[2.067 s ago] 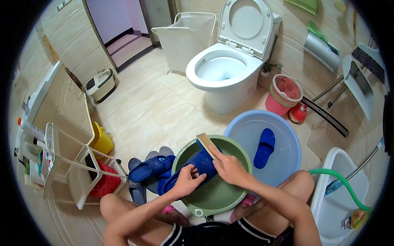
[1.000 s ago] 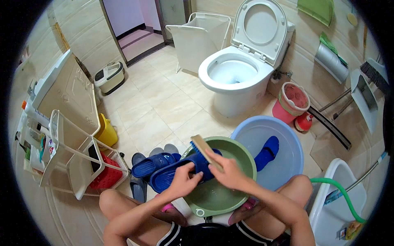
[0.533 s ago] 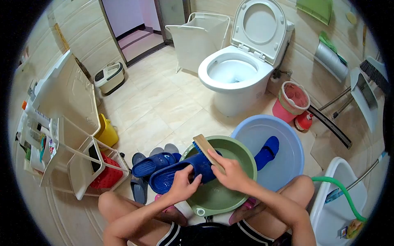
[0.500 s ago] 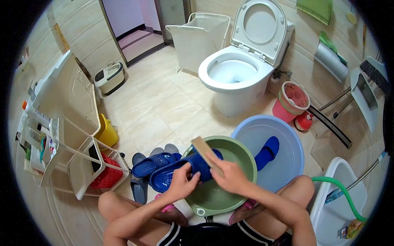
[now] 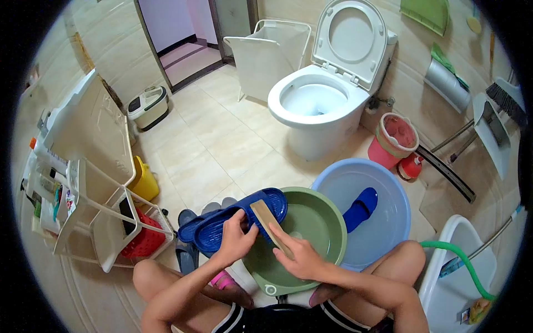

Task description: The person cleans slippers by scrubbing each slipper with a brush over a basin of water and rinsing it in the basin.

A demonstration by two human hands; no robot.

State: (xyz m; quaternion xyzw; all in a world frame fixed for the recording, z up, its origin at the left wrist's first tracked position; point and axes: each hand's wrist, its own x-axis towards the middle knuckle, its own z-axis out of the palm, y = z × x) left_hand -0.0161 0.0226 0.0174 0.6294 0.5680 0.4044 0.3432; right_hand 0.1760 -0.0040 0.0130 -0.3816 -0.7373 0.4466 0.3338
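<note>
My left hand (image 5: 237, 237) is closed around the side of a blue slipper (image 5: 210, 235), held tilted over the left rim of a green basin (image 5: 337, 226). In my right hand (image 5: 301, 258) is a wooden-backed scrubbing brush (image 5: 265, 217), its bristles at the slipper's strap. The basin holds some water. Part of another blue slipper (image 5: 187, 228) shows behind the held one. To the right, a further blue slipper (image 5: 361, 210) lies in a light-blue basin (image 5: 407, 213) of water.
Grey slippers (image 5: 186, 256) are on the floor at left, near a white rack (image 5: 119, 225). A toilet (image 5: 319, 125) stands ahead, with a pink bucket (image 5: 383, 152) beside it. At right is a white tub (image 5: 433, 288) with a green hose (image 5: 469, 263).
The held slipper has swung up and left, its toe now pointing away past the green basin's rim. The brush has moved down and left, along with my right hand.
</note>
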